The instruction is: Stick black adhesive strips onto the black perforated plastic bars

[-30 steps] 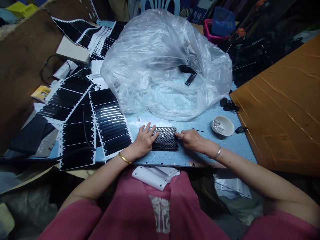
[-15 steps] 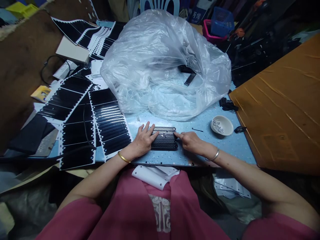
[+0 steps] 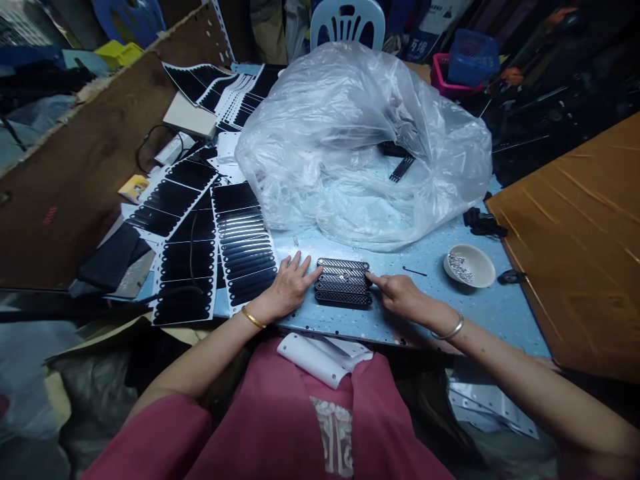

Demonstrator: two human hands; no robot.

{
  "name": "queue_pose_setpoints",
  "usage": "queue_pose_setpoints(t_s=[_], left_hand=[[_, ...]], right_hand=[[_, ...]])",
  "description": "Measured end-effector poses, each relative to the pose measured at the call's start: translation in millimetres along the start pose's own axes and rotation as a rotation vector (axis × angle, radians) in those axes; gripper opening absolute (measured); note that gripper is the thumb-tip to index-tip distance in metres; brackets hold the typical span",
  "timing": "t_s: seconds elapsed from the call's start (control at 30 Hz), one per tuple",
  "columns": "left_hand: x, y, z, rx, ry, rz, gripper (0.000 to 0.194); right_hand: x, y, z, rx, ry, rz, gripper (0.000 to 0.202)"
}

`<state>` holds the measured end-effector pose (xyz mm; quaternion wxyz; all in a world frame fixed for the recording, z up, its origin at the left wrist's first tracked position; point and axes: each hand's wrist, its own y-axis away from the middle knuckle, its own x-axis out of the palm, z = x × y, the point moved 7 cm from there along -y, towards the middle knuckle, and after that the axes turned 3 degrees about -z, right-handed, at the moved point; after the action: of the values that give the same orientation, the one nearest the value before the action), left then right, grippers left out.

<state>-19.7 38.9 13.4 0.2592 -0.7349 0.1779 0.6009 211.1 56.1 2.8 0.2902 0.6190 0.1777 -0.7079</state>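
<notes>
A block of black perforated strips lies flat on the blue speckled table near its front edge. My left hand rests at its left side, fingers spread, thumb or index tip at the block's upper left corner, holding nothing. From the right, my right hand touches the block's upper right edge with its index finger stretched out and the other fingers curled. Whether anything small is under that fingertip cannot be made out. A thin dark rod and a white bowl of small shiny metal pieces lie to the right.
Behind the block is a large clear plastic bag. Black-and-white sheets cover the table's left side. An orange-brown board borders the right, with black bits beside it. White sheets lie at my lap.
My left hand has slid off the block's top to its left edge, baring more of the strips. My right index finger stays at the right edge. The whole view has shifted.
</notes>
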Motion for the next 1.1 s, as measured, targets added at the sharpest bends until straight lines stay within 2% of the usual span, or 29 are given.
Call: queue_pose_setpoints(t_s=[0.13,0.27,0.4,0.6,0.77,0.97,1.1], left_hand=[[4.5,0.7,-1.4,0.002,-0.003,0.034,0.068],[1.9,-5.7,-2.1,0.036,0.009,0.092,0.067],[-2.7,-13.5,-4.7,0.075,0.014,0.165,0.057],[-2.8,-3.2,-3.3,0.091,0.042,0.180,0.070],[-1.6,-0.3,0.8,0.034,0.099,0.217,0.073],[-9.9,3.6,-6.4,0.069,-0.045,0.158,0.070],[-9.7,0.3,-6.9,0.089,-0.029,0.191,0.069]], right_hand=[[-1.9,-0.9,-2.9,0.015,-0.078,0.005,0.056],[-4.9,-4.3,-7.8,0.032,-0.175,-0.007,0.053],[-6.1,-5.3,-3.1,0.005,-0.113,0.029,0.054],[1.9,0.8,8.7,-0.030,0.061,0.035,0.065],[6.1,1.3,3.9,0.007,-0.025,-0.017,0.060],[-2.5,-1.9,-0.9,0.010,-0.136,-0.025,0.049],[-2.1,-2.7,1.4,-0.008,-0.121,-0.032,0.050]])
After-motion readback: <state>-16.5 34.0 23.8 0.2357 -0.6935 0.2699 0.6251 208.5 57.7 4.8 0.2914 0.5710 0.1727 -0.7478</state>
